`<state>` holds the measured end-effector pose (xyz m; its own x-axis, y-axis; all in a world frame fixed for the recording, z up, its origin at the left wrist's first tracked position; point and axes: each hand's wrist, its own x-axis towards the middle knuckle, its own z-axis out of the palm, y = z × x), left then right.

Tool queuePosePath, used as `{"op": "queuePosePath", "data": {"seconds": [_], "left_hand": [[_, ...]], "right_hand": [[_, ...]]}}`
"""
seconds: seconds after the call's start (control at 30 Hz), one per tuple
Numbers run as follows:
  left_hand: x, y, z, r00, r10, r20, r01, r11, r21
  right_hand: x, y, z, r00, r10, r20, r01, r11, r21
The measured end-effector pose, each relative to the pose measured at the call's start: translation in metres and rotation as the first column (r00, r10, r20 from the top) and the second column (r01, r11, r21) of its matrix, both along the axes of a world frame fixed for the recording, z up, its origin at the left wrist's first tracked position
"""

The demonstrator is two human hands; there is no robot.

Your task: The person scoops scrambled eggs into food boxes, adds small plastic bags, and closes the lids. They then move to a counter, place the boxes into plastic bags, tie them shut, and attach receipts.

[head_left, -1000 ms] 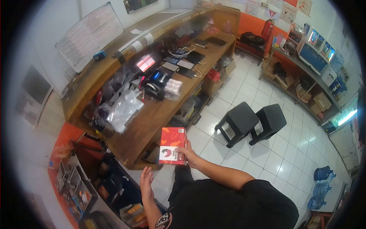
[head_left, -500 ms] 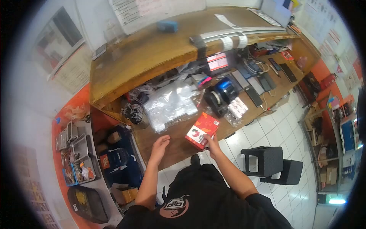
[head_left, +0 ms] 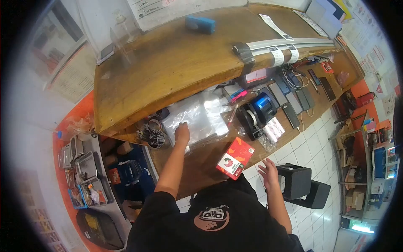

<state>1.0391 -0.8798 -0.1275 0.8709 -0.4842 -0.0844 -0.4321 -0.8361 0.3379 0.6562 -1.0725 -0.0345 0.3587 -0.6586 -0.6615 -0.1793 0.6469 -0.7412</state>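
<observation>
My left hand [head_left: 182, 133] reaches onto a stack of clear plastic bags [head_left: 201, 115], its fingers bunched together on the near left part of the top sheet. A red box [head_left: 236, 158] with a white panel and a strawberry-like print lies at the front edge of the wooden desk, with neither hand on it. To the right of the box, my right hand [head_left: 268, 173] hangs over the floor side, fingers apart and holding nothing.
A black and blue tape-dispenser-like device [head_left: 257, 113] stands right of the bags. Several phones [head_left: 290, 115] and cables lie farther right. A raised wooden shelf [head_left: 168, 75] overhangs the desk. Black stools [head_left: 296, 181] stand on the tiled floor, and metal trays [head_left: 93, 189] sit at left.
My right hand has let go of the red box, which now lies on the desk edge, and moved right. My left hand has moved forward onto the plastic bags.
</observation>
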Motion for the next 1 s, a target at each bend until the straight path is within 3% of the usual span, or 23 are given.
{"op": "queuePosePath", "data": {"seconds": [0.07, 0.13, 0.17, 0.2, 0.27, 0.3, 0.33, 0.4, 0.47, 0.5, 0.57, 0.6, 0.67, 0.8, 0.87, 0.9, 0.97, 1.0], "left_hand": [[0.003, 0.002, -0.002, 1.000, 0.002, 0.014, -0.002, 1.000, -0.011], [-0.001, 0.007, 0.014, 0.989, -0.147, 0.008, 0.147, 0.989, 0.019], [-0.006, 0.002, 0.028, 0.979, -0.065, -0.193, 0.083, 0.993, 0.083], [-0.006, 0.005, 0.013, 0.977, -0.064, -0.202, 0.083, 0.992, 0.090], [-0.008, 0.016, -0.027, 0.992, -0.114, 0.058, 0.127, 0.928, -0.351], [-0.011, 0.017, -0.022, 0.992, -0.112, 0.050, 0.122, 0.930, -0.345], [-0.017, 0.014, -0.007, 0.991, -0.099, 0.090, 0.120, 0.950, -0.287], [-0.023, 0.010, 0.012, 0.988, -0.085, 0.129, 0.113, 0.966, -0.231], [-0.021, 0.007, 0.022, 0.996, -0.075, 0.051, 0.084, 0.980, -0.182], [-0.017, 0.008, 0.021, 0.996, -0.073, 0.055, 0.082, 0.979, -0.185], [-0.008, 0.010, 0.018, 0.991, -0.058, -0.119, 0.037, 0.984, -0.172], [-0.010, 0.009, 0.021, 0.992, -0.059, -0.115, 0.038, 0.984, -0.177], [-0.020, 0.011, 0.036, 0.994, -0.005, 0.113, 0.054, 0.897, -0.439], [-0.033, 0.015, 0.051, 0.987, 0.008, 0.161, 0.083, 0.830, -0.551], [-0.041, 0.021, 0.049, 0.999, 0.000, -0.032, -0.020, 0.781, -0.624], [-0.045, 0.022, 0.048, 1.000, -0.002, -0.028, -0.016, 0.782, -0.624], [-0.049, 0.020, 0.046, 0.950, 0.097, -0.297, -0.263, 0.760, -0.595], [-0.051, 0.019, 0.048, 0.952, 0.094, -0.291, -0.257, 0.761, -0.595]], "right_hand": [[-0.006, -0.004, 0.001, 0.998, -0.058, -0.022, 0.058, 0.998, 0.002], [-0.005, -0.007, 0.003, 0.992, -0.123, -0.022, 0.123, 0.992, 0.024], [0.000, -0.006, 0.005, 0.987, -0.150, -0.051, 0.151, 0.988, 0.015], [0.006, -0.005, 0.004, 0.987, -0.149, -0.060, 0.151, 0.988, 0.021], [0.021, -0.005, 0.000, 0.987, -0.163, -0.001, 0.162, 0.976, -0.143], [0.043, 0.000, 0.015, 0.989, -0.142, -0.035, 0.129, 0.961, -0.245], [0.062, 0.002, 0.020, 0.989, -0.140, -0.040, 0.127, 0.962, -0.241], [0.096, 0.004, 0.028, 0.996, 0.021, 0.089, 0.011, 0.937, -0.350], [0.131, 0.010, 0.040, 0.977, 0.148, 0.156, -0.080, 0.925, -0.372], [0.143, 0.013, 0.039, 0.976, 0.150, 0.159, -0.081, 0.923, -0.376], [0.163, 0.019, 0.032, 0.929, 0.313, 0.199, -0.237, 0.913, -0.331], [0.172, 0.022, 0.026, 0.928, 0.314, 0.200, -0.236, 0.912, -0.337], [0.186, 0.033, 0.016, 0.893, 0.415, 0.172, -0.374, 0.899, -0.227], [0.226, 0.062, 0.026, 0.892, 0.435, 0.121, -0.414, 0.895, -0.167], [0.246, 0.071, 0.033, 0.864, 0.503, 0.033, -0.504, 0.863, 0.036], [0.253, 0.073, 0.027, 0.864, 0.501, 0.037, -0.503, 0.864, 0.034], [0.269, 0.071, -0.001, 0.735, 0.678, -0.013, -0.678, 0.735, 0.000], [0.272, 0.069, -0.013, 0.738, 0.675, -0.008, -0.675, 0.738, -0.003]]}}
